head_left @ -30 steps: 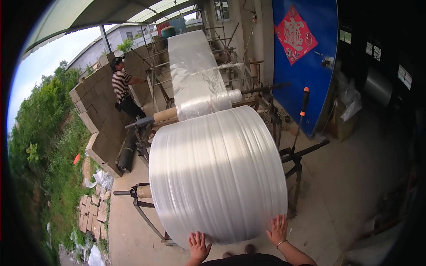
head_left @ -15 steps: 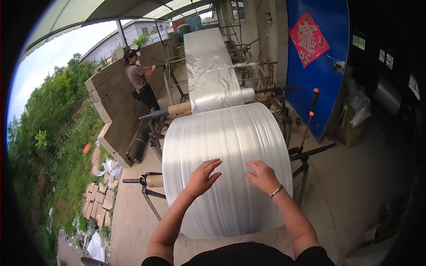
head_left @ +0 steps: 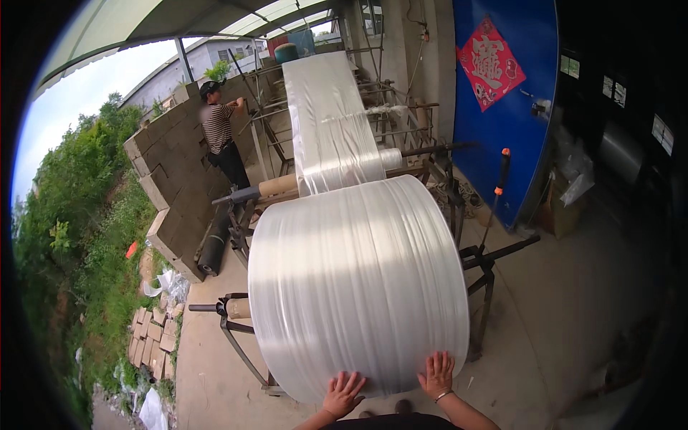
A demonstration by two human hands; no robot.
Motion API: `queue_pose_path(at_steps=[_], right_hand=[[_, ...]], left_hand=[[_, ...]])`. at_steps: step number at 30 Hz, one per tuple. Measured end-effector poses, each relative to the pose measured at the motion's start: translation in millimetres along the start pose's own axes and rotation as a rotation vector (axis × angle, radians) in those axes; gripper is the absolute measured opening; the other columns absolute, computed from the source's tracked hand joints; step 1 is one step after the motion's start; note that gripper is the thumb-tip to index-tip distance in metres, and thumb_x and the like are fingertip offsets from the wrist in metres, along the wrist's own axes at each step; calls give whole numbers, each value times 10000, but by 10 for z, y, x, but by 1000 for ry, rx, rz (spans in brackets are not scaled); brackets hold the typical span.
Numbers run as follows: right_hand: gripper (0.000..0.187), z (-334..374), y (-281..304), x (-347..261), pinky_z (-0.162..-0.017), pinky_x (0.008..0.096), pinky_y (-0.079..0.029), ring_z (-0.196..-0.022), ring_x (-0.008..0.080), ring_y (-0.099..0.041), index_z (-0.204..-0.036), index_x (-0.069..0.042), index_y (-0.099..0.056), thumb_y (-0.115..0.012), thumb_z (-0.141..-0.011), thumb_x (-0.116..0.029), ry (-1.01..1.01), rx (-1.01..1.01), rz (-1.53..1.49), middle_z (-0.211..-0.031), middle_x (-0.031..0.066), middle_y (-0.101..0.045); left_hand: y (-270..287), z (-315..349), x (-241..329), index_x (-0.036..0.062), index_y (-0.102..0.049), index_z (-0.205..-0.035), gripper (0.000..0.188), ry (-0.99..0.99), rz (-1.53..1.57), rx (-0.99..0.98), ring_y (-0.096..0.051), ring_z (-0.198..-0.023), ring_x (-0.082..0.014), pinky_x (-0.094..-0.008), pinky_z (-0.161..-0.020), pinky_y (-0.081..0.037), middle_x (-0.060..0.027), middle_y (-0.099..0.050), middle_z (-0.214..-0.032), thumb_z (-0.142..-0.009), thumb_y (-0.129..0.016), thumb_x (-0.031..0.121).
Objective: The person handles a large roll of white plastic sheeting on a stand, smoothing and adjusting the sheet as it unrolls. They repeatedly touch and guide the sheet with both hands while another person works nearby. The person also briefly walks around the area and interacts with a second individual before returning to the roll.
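Note:
A large roll of clear-white plastic film [head_left: 351, 279] hangs on a metal shaft in front of me. My left hand [head_left: 344, 393] lies on the roll's near lower side, its fingers spread. To the right, my right hand [head_left: 436, 374] rests on the same curved surface, also with fingers apart and a bracelet on the wrist. Neither hand grips anything. Behind the big roll is a smaller roll of film [head_left: 340, 172] on its own cardboard core [head_left: 278, 185]. From there a wide sheet of film [head_left: 326, 100] stretches back over the frame.
Dark metal stands [head_left: 240, 337] carry the shaft ends. An orange-and-black handled rod [head_left: 502, 172] stands at the right, before a blue door [head_left: 530, 129]. A co-worker in a striped top [head_left: 218, 129] stands at the far left by a block wall [head_left: 168, 165]. Stacked bricks [head_left: 152, 340] lie outside.
Both hands have moved down and toward me, from over the roll's middle onto its near lower side. The view has shifted slightly. The co-worker stays at the frame.

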State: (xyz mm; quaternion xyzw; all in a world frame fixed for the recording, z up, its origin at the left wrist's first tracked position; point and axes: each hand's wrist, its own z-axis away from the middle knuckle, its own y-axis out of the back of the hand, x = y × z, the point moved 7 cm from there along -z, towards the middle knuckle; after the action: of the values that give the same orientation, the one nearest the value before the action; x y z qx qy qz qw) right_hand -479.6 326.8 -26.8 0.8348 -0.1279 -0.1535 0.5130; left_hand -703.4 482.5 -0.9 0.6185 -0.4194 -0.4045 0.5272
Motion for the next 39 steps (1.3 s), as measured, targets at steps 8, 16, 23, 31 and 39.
queue_pose_path(at_steps=[8, 16, 23, 31, 39], right_hand=[[493, 2480, -741, 964, -982, 426, -436, -1215, 275, -518, -1200, -109, -621, -680, -788, -373, -584, -1295, -365, -1285, 134, -572], [281, -1875, 1878, 105, -744, 362, -530, -911, 286, -641, -985, -64, -643, -761, -767, -195, 7, 452, -571, -992, 90, -664], [624, -4096, 1804, -287, -1088, 470, -285, -1375, 294, -307, -1361, -89, -465, -643, -861, -417, 66, 323, -217, -1450, 136, -401], [747, -825, 211, -105, -1085, 610, -156, -1445, 338, -147, -1497, -190, -269, -557, -875, -487, 38, 48, 8, -1578, 112, -153], [417, 1825, -79, 698, -867, 435, -496, -1075, 311, -626, -1133, -56, -670, -653, -828, -339, -604, -942, -271, -1081, 193, -673]], left_hand=[[-1063, 1634, -823, 154, -614, -1226, 429, 140, 723, -983, -631, -922, -253, -378, -792, -489, -113, -648, -1075, -925, -544, 451], [2232, -1228, -1260, 91, -592, -1215, 357, 27, 606, 145, -629, -1041, -294, -372, -852, -516, -118, -629, -1186, -892, -648, 235], [3124, -3055, -1863, 87, -422, -1405, 528, 31, 299, 706, -353, -1356, -342, -429, -1089, -311, -153, -438, -1432, -930, -572, 263], [736, -977, -386, 111, -412, -1424, 747, 127, -33, 126, -249, -1398, -389, -573, -1059, -231, -110, -289, -1532, -840, -595, 540], [-1229, 1417, -412, 173, -532, -1333, 429, -129, 608, -763, -492, -1226, -289, -422, -1009, -405, -97, -505, -1357, -963, -474, 382]])
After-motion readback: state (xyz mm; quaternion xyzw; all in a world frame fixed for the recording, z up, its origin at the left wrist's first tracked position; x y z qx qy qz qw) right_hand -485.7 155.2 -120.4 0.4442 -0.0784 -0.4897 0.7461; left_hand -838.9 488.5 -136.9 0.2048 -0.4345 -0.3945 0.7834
